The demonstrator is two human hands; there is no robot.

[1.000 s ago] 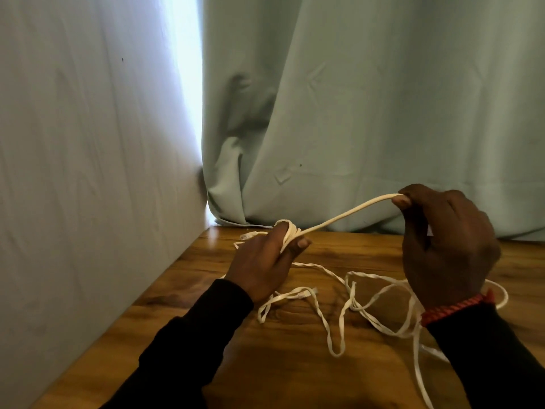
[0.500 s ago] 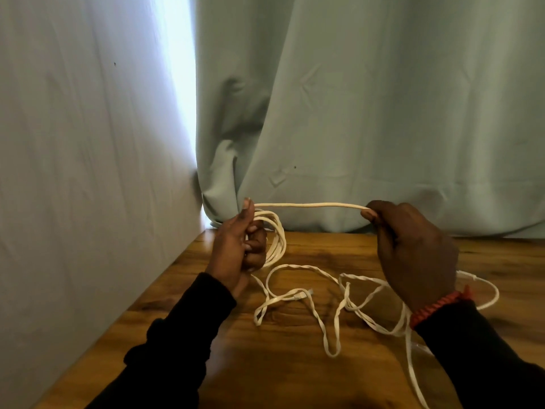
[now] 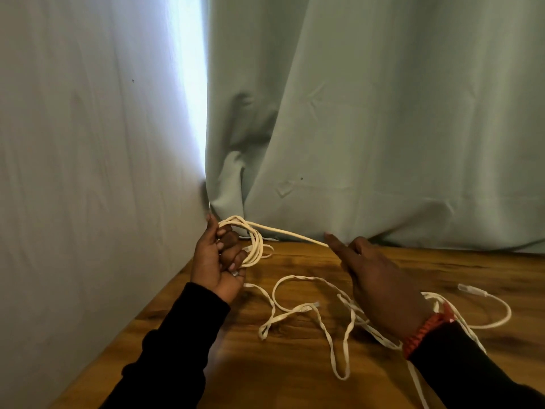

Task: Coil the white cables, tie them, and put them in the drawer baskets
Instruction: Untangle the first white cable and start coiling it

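The left hand held a small coil of the white cable against the palm, fingers curled through the loops and thumb raised; the right hand lay palm down over the wooden table, fingers nearly straight and together, the taut strand running from the coil to its fingertips; whether that hand pinched the strand or merely guided it could not be told. Most of the cable lay loose on the table between and below the hands, twisted on itself in several places, one plug resting to the right near the red wristband; no drawer or basket was in sight. Risks, as judged: the twists in the slack might tighten into a knot as the strand was drawn in; the loops might slip off the left fingers if the grip eased; the trailing plug might catch on the wrist or sleeve and jerk the coil. No brand, label or legible writing appeared on the cable, plug, table or curtain.
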